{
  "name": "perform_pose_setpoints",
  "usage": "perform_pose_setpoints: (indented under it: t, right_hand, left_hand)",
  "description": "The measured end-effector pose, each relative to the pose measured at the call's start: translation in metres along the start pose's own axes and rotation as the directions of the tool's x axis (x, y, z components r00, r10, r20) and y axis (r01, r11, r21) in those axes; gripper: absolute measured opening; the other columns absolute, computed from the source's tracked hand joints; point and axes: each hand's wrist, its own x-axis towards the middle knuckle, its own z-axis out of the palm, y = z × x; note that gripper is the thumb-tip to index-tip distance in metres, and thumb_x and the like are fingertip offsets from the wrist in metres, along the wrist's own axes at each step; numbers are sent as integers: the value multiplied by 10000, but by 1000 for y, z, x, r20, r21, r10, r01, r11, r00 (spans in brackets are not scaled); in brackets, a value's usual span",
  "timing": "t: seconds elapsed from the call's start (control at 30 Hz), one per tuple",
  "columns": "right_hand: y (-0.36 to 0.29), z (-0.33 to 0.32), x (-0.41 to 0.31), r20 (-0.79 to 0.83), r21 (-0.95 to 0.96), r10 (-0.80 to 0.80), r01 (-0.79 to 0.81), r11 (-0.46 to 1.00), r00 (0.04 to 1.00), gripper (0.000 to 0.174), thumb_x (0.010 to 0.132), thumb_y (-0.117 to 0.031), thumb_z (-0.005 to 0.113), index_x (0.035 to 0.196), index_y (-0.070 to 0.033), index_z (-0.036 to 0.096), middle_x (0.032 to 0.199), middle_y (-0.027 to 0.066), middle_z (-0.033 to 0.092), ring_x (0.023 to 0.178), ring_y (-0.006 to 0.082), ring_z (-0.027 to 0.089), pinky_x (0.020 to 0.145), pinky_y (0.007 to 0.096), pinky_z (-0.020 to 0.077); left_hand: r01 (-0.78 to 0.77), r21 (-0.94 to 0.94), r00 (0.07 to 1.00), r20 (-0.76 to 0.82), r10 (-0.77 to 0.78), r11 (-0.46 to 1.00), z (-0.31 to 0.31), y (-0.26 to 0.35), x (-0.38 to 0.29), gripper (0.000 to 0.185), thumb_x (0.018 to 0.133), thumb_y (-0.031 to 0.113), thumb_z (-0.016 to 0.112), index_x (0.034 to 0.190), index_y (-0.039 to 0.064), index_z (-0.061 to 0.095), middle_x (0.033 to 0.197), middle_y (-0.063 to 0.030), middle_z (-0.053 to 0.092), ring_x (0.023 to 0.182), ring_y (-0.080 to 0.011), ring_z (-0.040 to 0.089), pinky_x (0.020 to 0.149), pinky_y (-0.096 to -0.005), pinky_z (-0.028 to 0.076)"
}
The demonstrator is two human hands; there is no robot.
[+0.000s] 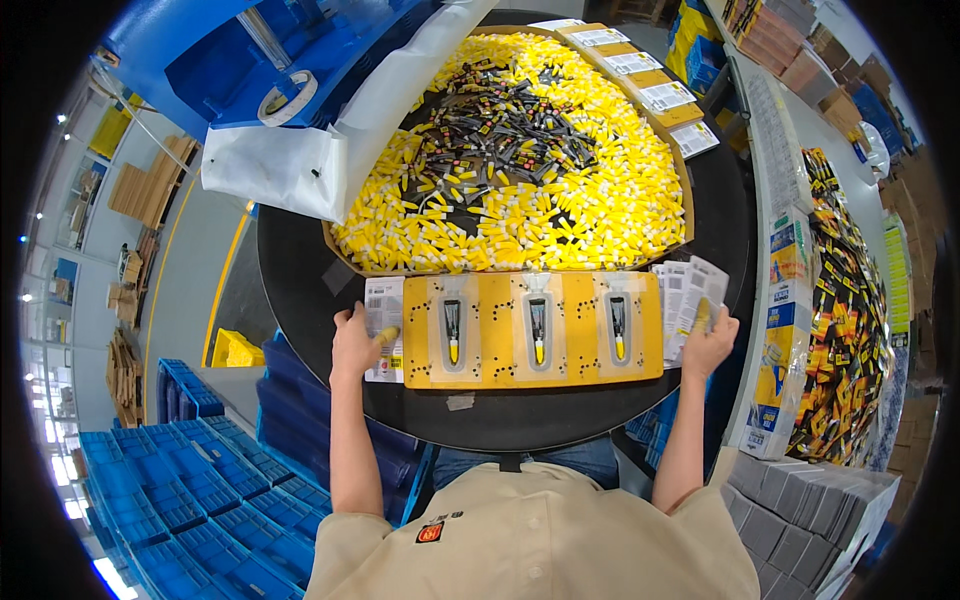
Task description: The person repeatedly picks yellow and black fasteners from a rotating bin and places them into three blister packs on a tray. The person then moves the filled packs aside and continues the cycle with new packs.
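Before me lies a yellow fixture board [495, 330] with three clear blister pockets, each holding a small black glue tube [537, 322] with a yellow cap. At the board's left end, my left hand [354, 343] grips the edge of some white printed cards [384, 300], its thumb in a yellow finger cot lying on top. On the right, my right hand [709, 346] pinches a tilted printed card [705, 282] under its thumb, also in a yellow cot. More printed cards [672, 300] lie fanned beneath it, beside the board's right end.
Behind the board, a wide shallow tray [688, 217] holds a heap of yellow-capped tubes [517, 217]. Another yellow board [637, 79] with white cards lies along its right side. A blue machine [195, 67] overhangs at upper left. Blue crates [187, 480] stand left; a box of packaged goods [840, 322] is right.
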Motion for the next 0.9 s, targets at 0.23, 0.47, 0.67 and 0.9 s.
perform_pose_setpoints:
  t: [0.23,0.47,0.67,0.9]
  right_hand:
    - [-122,-17,-96,345,514,-242,34,857,907,266,900,-92,598,1127,39,556,995,295,642,900,499,609,723,500,481]
    - [-117,34,-111,245,513,-305,144,846,920,471,922,-97,608,1358,7,463,1051,237,631,963,367,639,826,414,486]
    - [-47,15,-84,279,-3,-393,410,912,876,497,889,-92,569,1383,-92,518,1313,205,511,1234,389,459,1014,494,366]
    - [-47,25,-55,442,-106,-434,526,844,785,475,946,-232,519,1405,-112,488,1539,206,283,1463,390,167,1123,678,5]
  left_hand:
    - [-45,-62,999,-21,44,997,-81,50,-5,194,834,140,676,927,-20,617,881,-210,690,848,-406,670,742,-463,540]
    - [-12,-604,985,129,113,797,-54,96,-39,177,857,31,662,1012,-46,625,812,-112,659,493,-134,610,454,-285,480]
    - [-368,-187,926,18,378,911,-29,114,-46,653,758,71,752,1358,51,494,1469,-286,360,911,-466,648,705,-447,569]
    - [-572,-36,796,218,566,819,-17,101,-60,771,699,71,780,1402,140,470,1531,-230,299,981,-465,637,777,-440,578]
